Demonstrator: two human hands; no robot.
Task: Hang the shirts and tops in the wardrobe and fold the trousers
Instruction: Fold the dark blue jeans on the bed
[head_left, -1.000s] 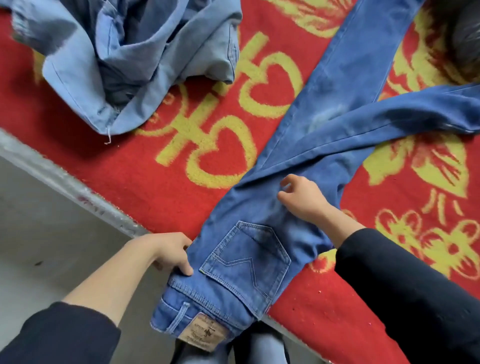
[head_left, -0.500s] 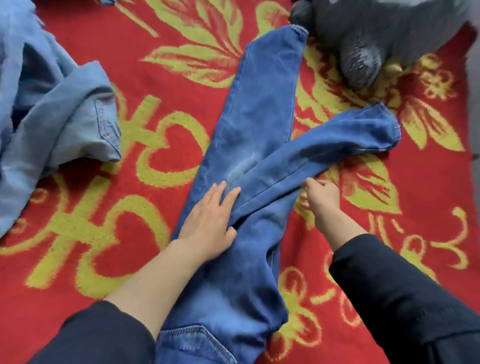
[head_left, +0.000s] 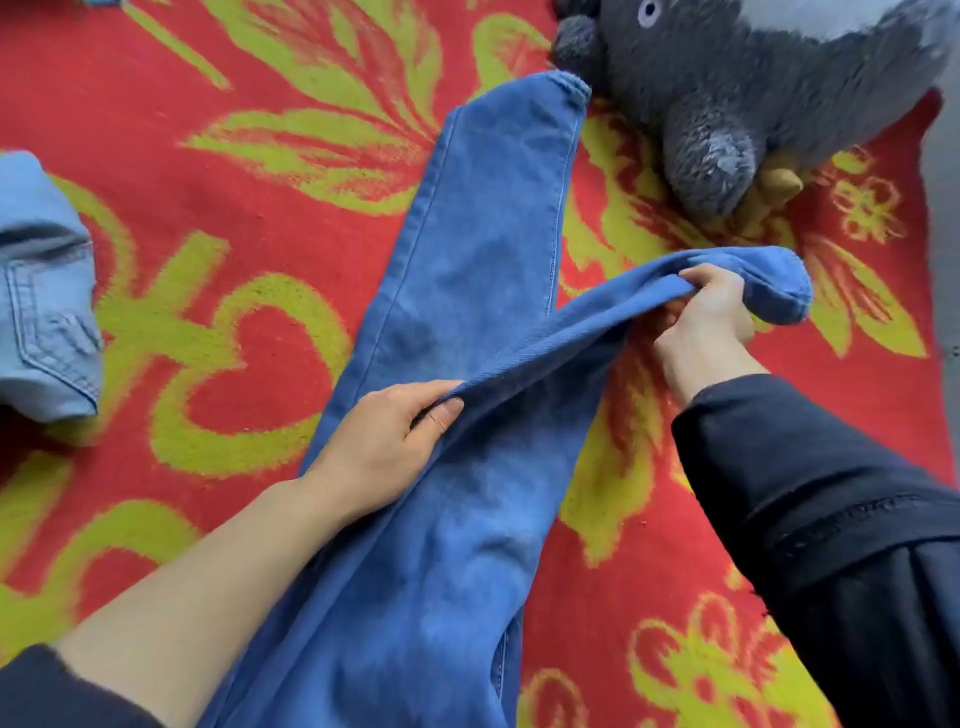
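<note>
While the left hand (head_left: 384, 447) pinches the blue jeans (head_left: 441, 571) where the legs part, the flat leg (head_left: 493, 218) runs straight ahead of it; the right hand (head_left: 711, 317) grips the splayed leg (head_left: 587, 327) near its cuff, angled off rightward

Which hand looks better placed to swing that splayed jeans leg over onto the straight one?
Probably the right hand: it grips the splayed leg near its hem, the end that must travel. The left hand pinches the same leg farther up, where it can only steady the fold.
</note>
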